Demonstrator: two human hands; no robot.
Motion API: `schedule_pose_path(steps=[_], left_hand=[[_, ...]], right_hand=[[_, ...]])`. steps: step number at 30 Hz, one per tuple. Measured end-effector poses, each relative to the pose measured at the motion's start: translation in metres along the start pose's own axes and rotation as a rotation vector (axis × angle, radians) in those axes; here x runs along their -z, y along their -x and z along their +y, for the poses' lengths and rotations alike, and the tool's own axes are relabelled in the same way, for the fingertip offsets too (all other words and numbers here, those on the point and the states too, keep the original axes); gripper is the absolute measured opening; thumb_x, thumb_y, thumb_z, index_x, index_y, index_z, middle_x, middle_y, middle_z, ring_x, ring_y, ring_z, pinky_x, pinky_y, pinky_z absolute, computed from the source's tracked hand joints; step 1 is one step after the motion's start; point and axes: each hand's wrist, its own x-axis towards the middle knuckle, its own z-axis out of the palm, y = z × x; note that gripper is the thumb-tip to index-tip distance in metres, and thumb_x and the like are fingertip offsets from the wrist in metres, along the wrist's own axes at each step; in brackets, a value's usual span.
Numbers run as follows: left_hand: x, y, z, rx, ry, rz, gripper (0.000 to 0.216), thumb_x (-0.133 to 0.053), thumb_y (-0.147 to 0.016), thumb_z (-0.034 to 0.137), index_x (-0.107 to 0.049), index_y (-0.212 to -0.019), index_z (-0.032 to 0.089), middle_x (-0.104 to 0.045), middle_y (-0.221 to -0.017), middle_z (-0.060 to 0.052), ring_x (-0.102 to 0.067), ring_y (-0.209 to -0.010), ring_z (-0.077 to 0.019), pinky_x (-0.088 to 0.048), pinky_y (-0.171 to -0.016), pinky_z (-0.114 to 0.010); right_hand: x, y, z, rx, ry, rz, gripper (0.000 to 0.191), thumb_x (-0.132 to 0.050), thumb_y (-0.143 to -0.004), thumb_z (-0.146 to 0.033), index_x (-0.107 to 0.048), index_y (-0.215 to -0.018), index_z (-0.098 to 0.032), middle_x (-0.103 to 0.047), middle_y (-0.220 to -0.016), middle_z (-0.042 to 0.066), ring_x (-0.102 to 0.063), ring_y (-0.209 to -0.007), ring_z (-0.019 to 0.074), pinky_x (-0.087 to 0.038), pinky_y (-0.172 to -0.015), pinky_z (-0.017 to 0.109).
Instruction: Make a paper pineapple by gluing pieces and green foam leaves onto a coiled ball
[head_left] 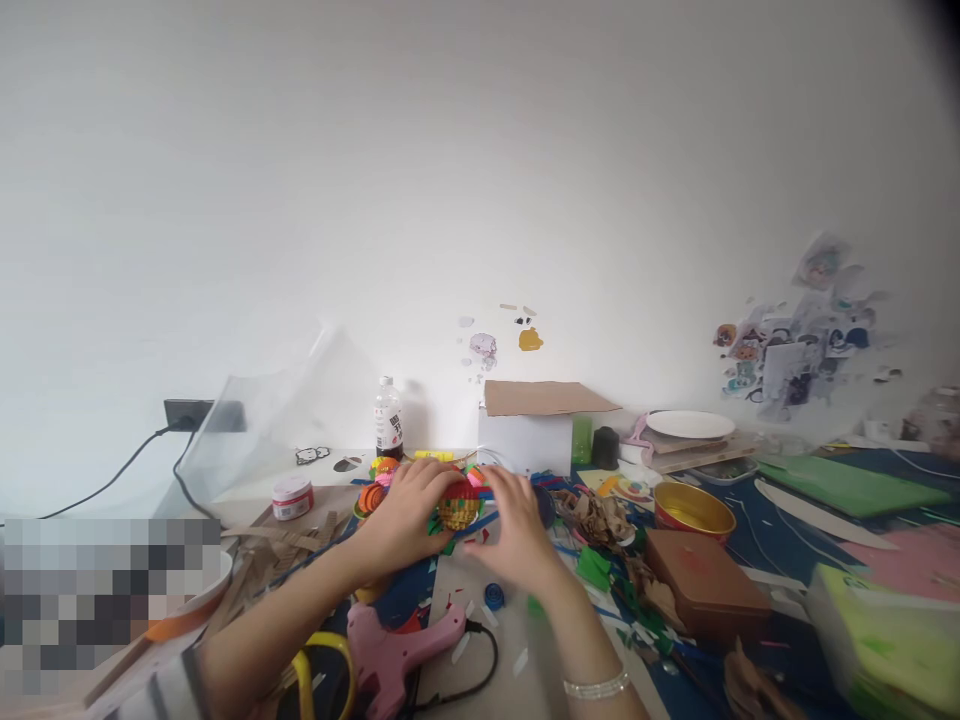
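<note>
A colourful paper craft (459,512) with a woven-looking yellow middle and red, orange and pink rolled pieces is between my hands. My left hand (412,512) curls round its left and near side, partly hiding it. My right hand (517,530) has its fingertips at the craft's right edge, its thumb held apart below. A narrow blue strip (486,522) spans the gap between the hands. Just below lies a small blue paper coil (493,596). Nearer me, a pink hot glue gun (401,650) rests beside yellow scissor-like handles (334,665).
A bottle (388,420), a white box with a cardboard lid (525,440) and a round tub (292,497) stand behind. To the right are a gold tin (694,510), a brown box (705,585) and crumpled paper scraps. A black cable (491,670) runs from the glue gun.
</note>
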Motion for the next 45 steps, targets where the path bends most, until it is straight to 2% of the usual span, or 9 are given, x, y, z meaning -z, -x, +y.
schedule_pose_path(steps=[6, 12, 17, 22, 27, 33, 37, 43, 45], left_hand=[[-0.037, -0.032, 0.001, -0.010, -0.068, -0.108, 0.056, -0.061, -0.062, 0.021, -0.046, -0.116, 0.018, -0.053, -0.113, -0.012, -0.044, -0.106, -0.0300, -0.035, -0.088, -0.042], [-0.065, -0.061, -0.005, -0.020, -0.166, -0.233, 0.053, -0.065, -0.066, 0.027, -0.048, -0.116, 0.021, -0.052, -0.114, -0.012, -0.043, -0.108, -0.0321, -0.034, -0.087, -0.046], [-0.079, -0.068, -0.008, 0.004, -0.254, -0.277, 0.039, -0.055, -0.082, 0.038, -0.050, -0.115, 0.017, -0.052, -0.117, -0.008, -0.048, -0.108, -0.0259, -0.038, -0.090, -0.047], [-0.082, -0.063, -0.007, 0.009, -0.286, -0.309, 0.043, -0.055, -0.082, 0.042, -0.050, -0.117, 0.017, -0.051, -0.120, -0.009, -0.048, -0.110, -0.0263, -0.036, -0.092, -0.049], [-0.070, -0.056, -0.008, -0.019, -0.247, -0.333, 0.067, -0.072, -0.062, 0.042, -0.047, -0.119, 0.015, -0.056, -0.116, -0.013, -0.046, -0.109, -0.0317, -0.032, -0.092, -0.047], [-0.048, -0.049, -0.015, 0.018, -0.202, -0.285, 0.058, -0.065, -0.068, 0.039, -0.047, -0.120, 0.018, -0.059, -0.114, -0.014, -0.051, -0.105, -0.0311, -0.031, -0.089, -0.044], [-0.021, -0.036, -0.022, 0.071, -0.199, -0.218, 0.042, -0.058, -0.074, 0.037, -0.054, -0.113, 0.020, -0.062, -0.108, -0.011, -0.052, -0.104, -0.0305, -0.031, -0.090, -0.045], [0.028, 0.034, -0.018, 0.199, -0.215, -0.071, 0.030, -0.037, -0.088, 0.038, -0.062, -0.088, 0.022, -0.065, -0.102, -0.007, -0.055, -0.099, -0.0271, -0.035, -0.083, -0.043], [0.034, 0.070, -0.009, 0.218, -0.172, 0.099, 0.029, -0.039, -0.088, 0.039, -0.062, -0.084, 0.023, -0.067, -0.095, -0.005, -0.057, -0.094, -0.0246, -0.038, -0.082, -0.039]], right_hand=[[0.020, -0.001, 0.026, -0.103, 0.025, 0.254, 0.061, -0.061, -0.074, -0.021, -0.034, -0.129, -0.021, -0.045, -0.125, 0.012, -0.037, -0.117, 0.0306, -0.038, -0.095, 0.052], [0.022, -0.003, 0.026, -0.135, 0.028, 0.320, 0.052, -0.058, -0.077, -0.025, -0.038, -0.125, -0.024, -0.047, -0.121, 0.012, -0.039, -0.113, 0.0306, -0.041, -0.091, 0.052], [0.026, -0.005, 0.019, -0.158, -0.020, 0.398, 0.048, -0.057, -0.078, -0.025, -0.039, -0.122, -0.024, -0.047, -0.119, 0.012, -0.040, -0.113, 0.0302, -0.042, -0.090, 0.051], [0.030, -0.007, 0.019, -0.174, -0.009, 0.470, 0.047, -0.059, -0.076, -0.024, -0.040, -0.119, -0.022, -0.048, -0.116, 0.013, -0.040, -0.111, 0.0299, -0.041, -0.089, 0.049], [0.031, -0.007, 0.022, -0.190, 0.002, 0.511, 0.044, -0.057, -0.076, -0.023, -0.041, -0.117, -0.021, -0.050, -0.114, 0.012, -0.042, -0.109, 0.0287, -0.040, -0.090, 0.048], [0.031, -0.007, 0.017, -0.223, -0.050, 0.434, 0.041, -0.054, -0.077, -0.023, -0.042, -0.117, -0.021, -0.049, -0.116, 0.012, -0.039, -0.111, 0.0280, -0.040, -0.090, 0.045], [0.030, -0.007, 0.019, -0.267, -0.077, 0.460, 0.037, -0.053, -0.077, -0.025, -0.045, -0.113, -0.020, -0.051, -0.114, 0.012, -0.040, -0.111, 0.0276, -0.038, -0.091, 0.044], [0.027, -0.005, 0.029, -0.407, -0.108, 0.570, 0.027, -0.048, -0.080, -0.028, -0.048, -0.105, -0.020, -0.055, -0.100, 0.010, -0.047, -0.100, 0.0255, -0.039, -0.086, 0.042], [0.026, -0.005, 0.029, -0.447, -0.130, 0.573, 0.026, -0.046, -0.081, -0.028, -0.048, -0.105, -0.018, -0.056, -0.095, 0.010, -0.049, -0.095, 0.0248, -0.039, -0.086, 0.042]])
